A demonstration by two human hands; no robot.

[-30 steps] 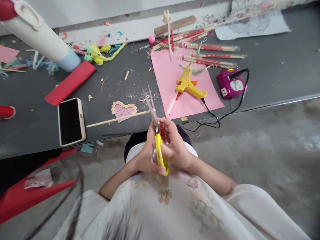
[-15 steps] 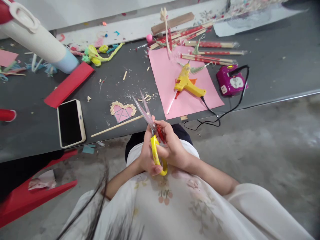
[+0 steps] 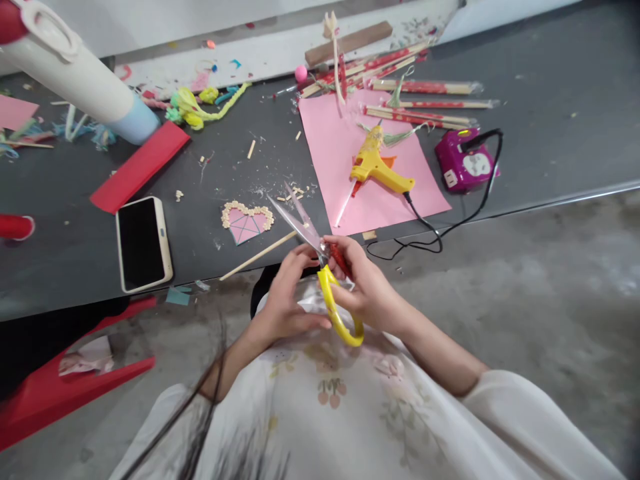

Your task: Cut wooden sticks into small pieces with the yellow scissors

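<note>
My right hand (image 3: 373,290) is closed round the handles of a pair of scissors (image 3: 340,310), one loop yellow and the other red. The blades stand apart and point up and left over the table edge. Close to their left side is my left hand (image 3: 285,297), holding nothing, its thumb apart from its bent fingers. A thin wooden stick (image 3: 257,255) slants beneath the blades; whether they touch its upper end I cannot tell. Left of the blades lies a pink paper heart (image 3: 245,229), its upper edge covered with small pale wooden bits and its face crossed by dark lines.
A yellow glue gun (image 3: 375,163) rests on pink paper (image 3: 320,147), its cord running to a purple power adapter (image 3: 463,160). Red-wrapped chopsticks (image 3: 425,87) lie behind. To the left are a phone (image 3: 143,245), a red strip (image 3: 140,167) and a tilted bottle (image 3: 95,80).
My left hand has let go of the scissors and drawn left. The scissors and my right hand have shifted slightly right. The stick's lower end has moved right to the table edge.
</note>
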